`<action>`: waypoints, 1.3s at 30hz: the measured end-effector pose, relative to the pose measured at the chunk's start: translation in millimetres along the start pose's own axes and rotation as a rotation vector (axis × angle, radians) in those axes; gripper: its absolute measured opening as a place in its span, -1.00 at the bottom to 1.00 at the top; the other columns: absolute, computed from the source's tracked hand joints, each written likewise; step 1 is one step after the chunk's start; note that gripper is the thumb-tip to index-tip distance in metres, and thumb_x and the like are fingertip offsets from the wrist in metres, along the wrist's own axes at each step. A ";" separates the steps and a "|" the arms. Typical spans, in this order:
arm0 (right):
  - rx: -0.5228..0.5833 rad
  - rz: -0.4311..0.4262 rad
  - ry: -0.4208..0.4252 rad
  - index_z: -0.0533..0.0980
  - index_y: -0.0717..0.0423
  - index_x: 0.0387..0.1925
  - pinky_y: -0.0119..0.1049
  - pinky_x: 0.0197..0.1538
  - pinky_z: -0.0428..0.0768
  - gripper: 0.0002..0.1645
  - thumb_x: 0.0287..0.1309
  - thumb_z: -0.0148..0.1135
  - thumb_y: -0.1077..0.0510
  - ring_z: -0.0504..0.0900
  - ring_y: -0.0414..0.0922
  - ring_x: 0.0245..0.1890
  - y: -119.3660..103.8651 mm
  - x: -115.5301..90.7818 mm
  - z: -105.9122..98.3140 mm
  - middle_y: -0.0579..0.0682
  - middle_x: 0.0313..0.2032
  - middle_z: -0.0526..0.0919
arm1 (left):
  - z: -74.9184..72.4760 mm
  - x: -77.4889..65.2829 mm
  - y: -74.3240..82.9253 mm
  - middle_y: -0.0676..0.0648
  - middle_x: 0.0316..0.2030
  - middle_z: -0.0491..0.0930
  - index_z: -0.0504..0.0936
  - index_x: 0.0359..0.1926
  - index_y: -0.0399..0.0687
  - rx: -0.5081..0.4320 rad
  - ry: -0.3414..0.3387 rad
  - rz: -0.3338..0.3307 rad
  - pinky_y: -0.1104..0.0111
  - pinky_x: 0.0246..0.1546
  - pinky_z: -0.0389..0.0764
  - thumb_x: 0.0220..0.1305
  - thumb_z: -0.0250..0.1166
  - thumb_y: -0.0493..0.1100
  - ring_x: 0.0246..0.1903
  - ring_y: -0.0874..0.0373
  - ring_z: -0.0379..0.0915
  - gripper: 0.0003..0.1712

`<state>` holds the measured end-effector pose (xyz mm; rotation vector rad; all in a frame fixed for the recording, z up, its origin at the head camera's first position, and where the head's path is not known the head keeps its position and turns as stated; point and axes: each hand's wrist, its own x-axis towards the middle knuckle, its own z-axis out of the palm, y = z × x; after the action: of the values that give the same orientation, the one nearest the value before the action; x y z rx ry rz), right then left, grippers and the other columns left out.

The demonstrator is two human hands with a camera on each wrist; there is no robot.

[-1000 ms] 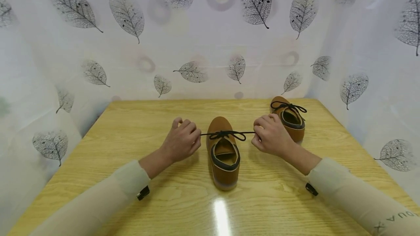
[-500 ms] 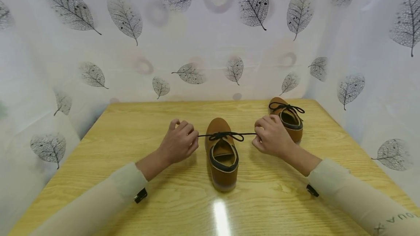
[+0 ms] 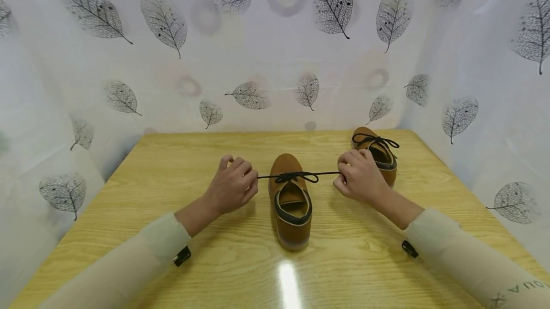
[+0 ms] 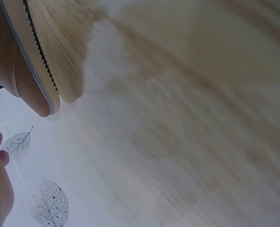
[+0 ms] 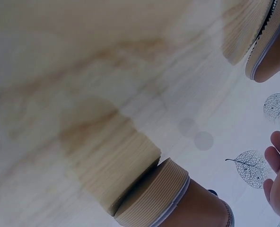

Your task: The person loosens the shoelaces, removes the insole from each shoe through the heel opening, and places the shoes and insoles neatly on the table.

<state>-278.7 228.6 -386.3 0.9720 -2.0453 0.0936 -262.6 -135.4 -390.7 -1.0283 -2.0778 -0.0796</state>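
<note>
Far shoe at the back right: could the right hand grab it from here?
Probably, once it lets go: the far shoe sits just beyond the right hand with nothing seen between them, but that hand holds the near shoe's lace.

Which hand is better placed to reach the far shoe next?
Probably the right hand: in the head view it overlaps the far shoe, while the left hand is left of the near shoe. Both hold the black lace, so either would first release it.

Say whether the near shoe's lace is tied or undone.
Tied: the lace makes a looped bow, running straight to the left hand and right hand.
</note>
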 end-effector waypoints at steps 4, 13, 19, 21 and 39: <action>0.000 0.018 -0.033 0.30 0.00 -0.73 0.11 -0.19 0.39 -0.74 0.01 -0.14 0.16 0.46 0.05 -0.38 0.0 -0.8 0.3 0.05 -0.41 0.54 | -0.5 0.6 -0.2 -0.04 -0.43 0.51 0.58 -0.44 -0.03 -0.002 0.001 -0.001 -0.02 -0.05 0.28 0.31 0.00 -0.10 -0.34 -0.01 0.38 -0.72; 0.100 0.174 -0.309 0.45 -0.08 -0.57 0.12 -0.06 0.38 -0.84 0.10 0.15 0.09 0.52 0.01 -0.22 -17.5 -0.1 0.5 -0.03 -0.29 0.62 | 4.4 -3.1 6.1 -0.01 -0.39 0.56 0.58 -0.43 -0.01 -0.030 -0.043 -0.010 0.03 -0.09 0.28 0.27 0.15 -0.14 -0.33 0.04 0.44 -0.85; 0.319 0.194 -0.381 0.63 0.00 -0.11 0.10 0.00 0.43 -0.74 0.16 0.32 0.06 0.57 0.03 -0.02 -36.1 15.9 1.2 -0.01 -0.08 0.66 | 7.5 -1.7 10.7 0.02 -0.38 0.55 0.57 -0.40 0.01 -0.091 -0.093 -0.010 0.04 -0.08 0.29 0.31 0.15 -0.12 -0.32 0.06 0.43 -0.85; 0.378 0.148 -0.344 0.64 0.03 -0.04 0.06 -0.03 0.47 -0.69 0.16 0.33 0.10 0.59 0.01 -0.05 -38.8 21.4 3.9 -0.01 -0.09 0.67 | 8.4 2.0 13.7 0.03 -0.37 0.55 0.57 -0.39 0.03 -0.106 -0.115 -0.012 0.05 -0.07 0.30 0.33 0.14 -0.11 -0.31 0.07 0.42 -0.84; 0.678 0.156 -0.254 0.63 0.08 -0.12 -0.04 0.03 0.53 -0.83 0.26 0.29 0.24 0.55 -0.04 -0.03 -51.2 46.0 14.4 0.02 -0.07 0.64 | 16.9 24.6 27.9 -0.03 -0.13 0.56 0.60 -0.12 0.01 -0.187 -0.273 -0.112 0.04 -0.01 0.31 0.46 0.11 -0.09 -0.12 0.03 0.44 -0.84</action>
<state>-269.7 159.7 -376.1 1.2689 -2.3738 0.8273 -262.6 -94.6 -393.0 -1.0821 -2.4126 -0.2038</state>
